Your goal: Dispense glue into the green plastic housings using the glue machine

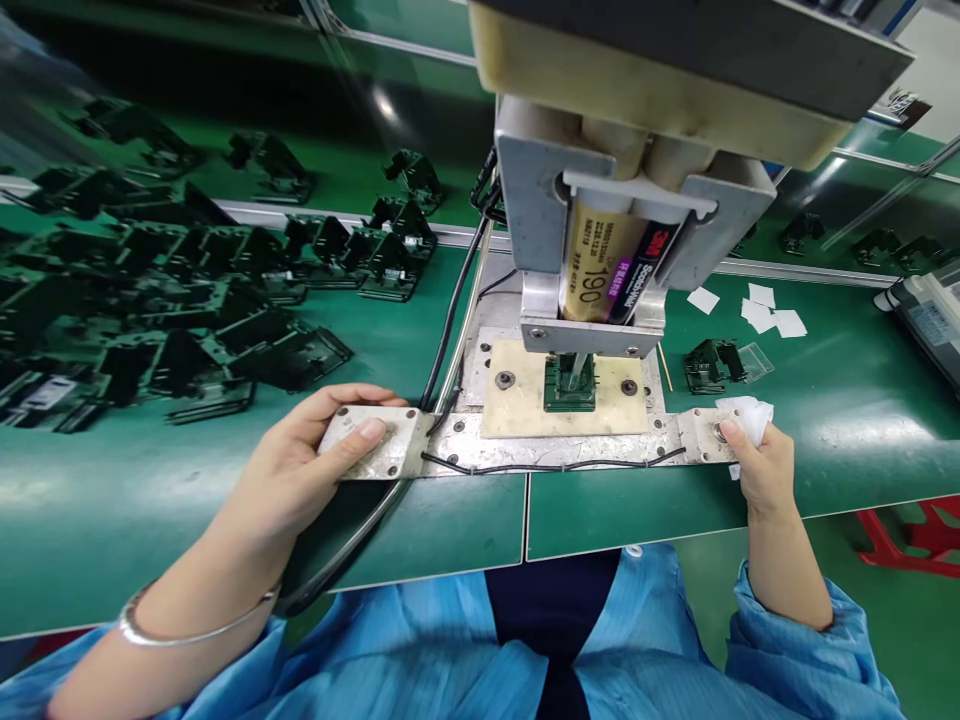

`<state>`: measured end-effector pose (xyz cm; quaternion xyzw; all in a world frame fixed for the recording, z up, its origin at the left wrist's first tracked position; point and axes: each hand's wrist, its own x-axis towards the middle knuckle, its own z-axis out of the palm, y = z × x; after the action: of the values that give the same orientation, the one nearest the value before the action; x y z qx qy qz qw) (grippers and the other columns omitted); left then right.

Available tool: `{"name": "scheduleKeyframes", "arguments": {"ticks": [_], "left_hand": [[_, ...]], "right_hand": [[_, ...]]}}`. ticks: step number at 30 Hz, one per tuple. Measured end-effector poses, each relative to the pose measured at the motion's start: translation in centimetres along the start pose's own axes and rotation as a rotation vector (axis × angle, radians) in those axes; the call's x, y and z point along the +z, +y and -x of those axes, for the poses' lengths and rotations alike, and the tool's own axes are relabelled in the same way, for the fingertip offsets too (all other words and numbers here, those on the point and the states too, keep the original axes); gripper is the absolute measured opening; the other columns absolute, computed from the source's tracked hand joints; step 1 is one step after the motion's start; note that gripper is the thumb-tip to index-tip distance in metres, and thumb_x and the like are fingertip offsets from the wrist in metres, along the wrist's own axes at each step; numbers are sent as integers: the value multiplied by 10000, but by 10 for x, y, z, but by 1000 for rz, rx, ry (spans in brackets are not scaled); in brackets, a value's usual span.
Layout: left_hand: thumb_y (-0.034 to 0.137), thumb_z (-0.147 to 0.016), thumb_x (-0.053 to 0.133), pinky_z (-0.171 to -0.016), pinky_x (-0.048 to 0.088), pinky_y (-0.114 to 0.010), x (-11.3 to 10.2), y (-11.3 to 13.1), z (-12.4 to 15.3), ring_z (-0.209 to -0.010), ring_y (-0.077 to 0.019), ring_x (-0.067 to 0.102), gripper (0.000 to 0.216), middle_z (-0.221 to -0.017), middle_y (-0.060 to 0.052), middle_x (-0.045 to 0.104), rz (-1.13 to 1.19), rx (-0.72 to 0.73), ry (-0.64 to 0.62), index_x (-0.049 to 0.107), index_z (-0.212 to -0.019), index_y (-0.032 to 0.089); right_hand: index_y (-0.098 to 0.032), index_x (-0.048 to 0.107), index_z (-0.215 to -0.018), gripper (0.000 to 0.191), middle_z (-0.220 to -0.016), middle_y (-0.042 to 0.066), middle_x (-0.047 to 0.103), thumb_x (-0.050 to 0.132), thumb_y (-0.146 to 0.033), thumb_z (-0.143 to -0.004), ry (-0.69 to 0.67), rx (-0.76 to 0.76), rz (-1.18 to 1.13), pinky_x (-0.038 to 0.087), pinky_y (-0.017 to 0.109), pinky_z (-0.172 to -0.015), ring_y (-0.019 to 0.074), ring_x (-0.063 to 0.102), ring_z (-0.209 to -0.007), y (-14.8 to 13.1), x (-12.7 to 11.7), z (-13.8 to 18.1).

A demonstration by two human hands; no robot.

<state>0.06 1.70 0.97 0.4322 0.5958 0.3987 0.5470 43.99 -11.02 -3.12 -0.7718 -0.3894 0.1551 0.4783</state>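
Observation:
My left hand (289, 465) is wrapped round the left metal button block (401, 445), its thumb lying on top. At the other end of the machine's base, my right hand (766, 468) closes on the right button block (699, 436), thumb on its round button. A crumpled white wipe (757, 410) is tucked in those right fingers. Between my hands, a dark green plastic part (559, 390) sits in the cream fixture plate (517, 412). Above it hangs a twin adhesive cartridge (611, 260) in a metal holder, and its clear nozzle reaches down to the part.
Many dark parts (202, 360) stand in a crowd on the left of the green table (450, 530). On the right lie another part (709, 365), a thin wooden stick (665, 367) and several white paper squares (757, 315). Hoses (454, 330) run beside the machine.

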Motion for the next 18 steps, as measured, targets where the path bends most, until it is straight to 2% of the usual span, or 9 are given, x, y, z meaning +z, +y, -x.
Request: {"name": "scheduleKeyframes", "arguments": {"ticks": [9, 13, 18], "left_hand": [[574, -505, 964, -654, 549, -144, -4, -10, -7, -808, -150, 637, 670, -1029, -45, 719, -4, 35, -17, 700, -1002, 211], [614, -493, 956, -655, 542, -135, -1, -3, -1, -802, -138, 623, 705, -1026, -37, 705, -27, 20, -22, 689, -1001, 205], [638, -563, 925, -716, 530, -125, 2, 3, 4, -863, -129, 613, 695, -1101, -21, 681, -58, 33, -49, 668, -1055, 220]], "right_hand": [[-151, 779, -798, 559, -743, 89, 709, 792, -697, -678, 7, -4, -16, 517, 339, -601, 289, 653, -720, 1, 0, 0], [-155, 777, -773, 584, -751, 93, 712, 803, -724, -642, 9, 23, -17, 519, 353, -617, 305, 656, -746, -1, -1, 0], [-155, 787, -805, 577, -799, 99, 727, 824, -704, -631, 26, 38, -40, 529, 369, -649, 335, 669, -815, 0, -1, 0]]}}
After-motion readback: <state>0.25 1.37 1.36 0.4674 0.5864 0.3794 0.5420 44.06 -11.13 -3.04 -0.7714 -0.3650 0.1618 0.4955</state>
